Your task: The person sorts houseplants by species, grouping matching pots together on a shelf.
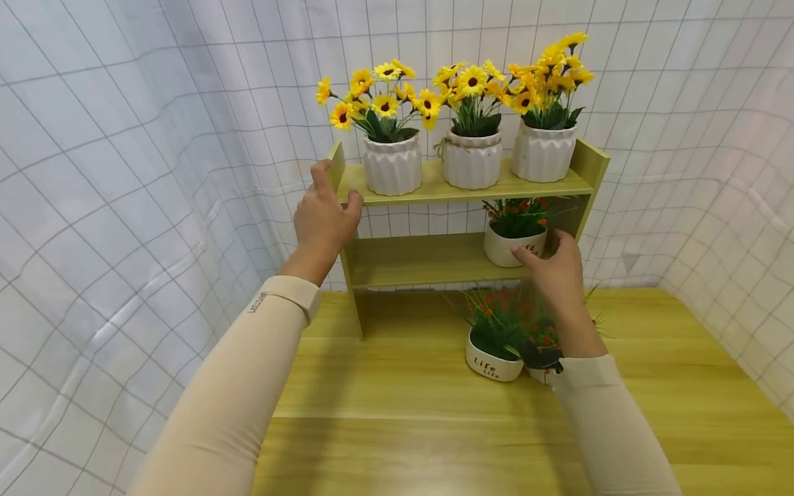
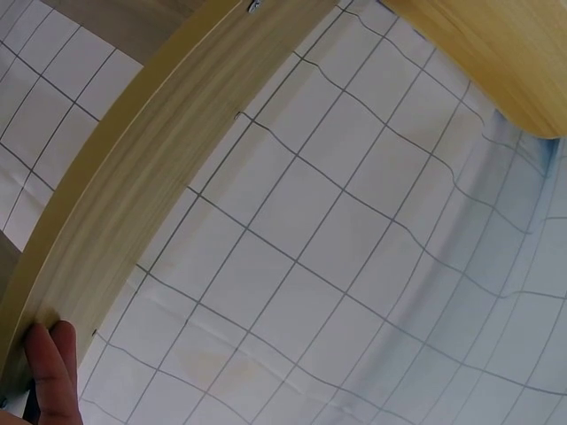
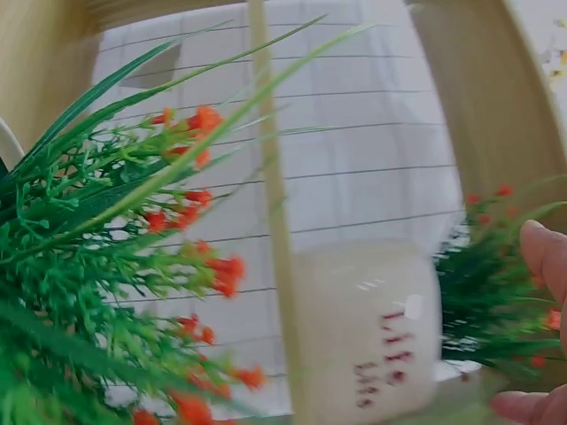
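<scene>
My left hand [image 1: 325, 219] grips the wooden shelf [image 1: 409, 198] at its upper left corner, thumb at the top board's front edge; in the left wrist view two fingers [image 2: 53, 367] lie against the side panel. On the middle board, at its right, stands a white oval pot [image 1: 504, 246] lettered "Life", with green leaves and small red flowers. My right hand [image 1: 558, 274] is at this pot, thumb overlapping its front and fingers spread by its right side. In the right wrist view the same pot [image 3: 368, 336] appears blurred, fingertips apart from it.
Three white ribbed pots of yellow flowers, one at the left [image 1: 393, 165], line the top board. On the table [image 1: 384, 393] below, another "Life" pot [image 1: 494, 359] and a similar red-flowered plant [image 1: 546, 344] stand under my right forearm. A grid-patterned curtain [image 1: 260, 89] hangs behind.
</scene>
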`<state>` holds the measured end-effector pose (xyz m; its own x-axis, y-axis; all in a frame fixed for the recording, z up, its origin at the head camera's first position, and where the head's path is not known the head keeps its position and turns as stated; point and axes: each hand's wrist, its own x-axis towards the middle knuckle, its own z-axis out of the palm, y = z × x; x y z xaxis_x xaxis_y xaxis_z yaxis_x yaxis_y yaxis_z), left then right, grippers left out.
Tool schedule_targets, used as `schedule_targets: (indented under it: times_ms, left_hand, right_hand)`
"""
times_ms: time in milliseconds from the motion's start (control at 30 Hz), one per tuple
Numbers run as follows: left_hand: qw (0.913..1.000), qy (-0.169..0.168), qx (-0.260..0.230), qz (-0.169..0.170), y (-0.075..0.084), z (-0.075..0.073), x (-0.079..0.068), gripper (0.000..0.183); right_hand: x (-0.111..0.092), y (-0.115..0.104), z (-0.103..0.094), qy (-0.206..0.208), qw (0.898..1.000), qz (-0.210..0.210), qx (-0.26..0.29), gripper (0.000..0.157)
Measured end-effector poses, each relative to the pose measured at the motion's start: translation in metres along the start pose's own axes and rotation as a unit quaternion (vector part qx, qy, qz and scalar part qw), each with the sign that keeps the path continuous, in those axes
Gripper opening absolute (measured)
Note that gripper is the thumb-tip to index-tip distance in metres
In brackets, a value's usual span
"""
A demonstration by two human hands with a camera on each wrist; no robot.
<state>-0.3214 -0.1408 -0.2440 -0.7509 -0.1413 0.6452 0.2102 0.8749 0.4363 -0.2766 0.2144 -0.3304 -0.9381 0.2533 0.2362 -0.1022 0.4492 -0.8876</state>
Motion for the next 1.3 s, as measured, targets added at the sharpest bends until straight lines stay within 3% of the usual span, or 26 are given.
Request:
schedule_targets:
  times_ms: [367,667,867,1100,1300]
  left_hand:
    - [1.0000,0.006,0.003,-0.002,0.001,-0.002,0.000,0.057]
    - [1.0000,0.003,0.001,-0.003,0.001,0.001,0.002,0.057]
    - [1.0000,0.001,0.001,-0.004,0.002,0.001,0.001,0.058]
    - [1.0000,0.004,-0.004,-0.004,0.001,-0.001,0.001,0.057]
    - [0.9999,-0.004,-0.005,-0.008,0.003,-0.001,0.000,0.058]
  right_hand:
    - [-0.045,0.010,-0.034,0.020,0.999,-0.014,0.036,0.095]
    - [-0.083,0.050,-0.052,0.059,0.995,0.056,0.062,0.088]
    - [-0.101,0.073,-0.061,0.095,0.986,0.113,0.074,0.085]
    - [-0.112,0.095,-0.072,0.123,0.979,0.150,0.060,0.083]
    - [-0.114,0.111,-0.078,0.111,0.979,0.165,0.041,0.087]
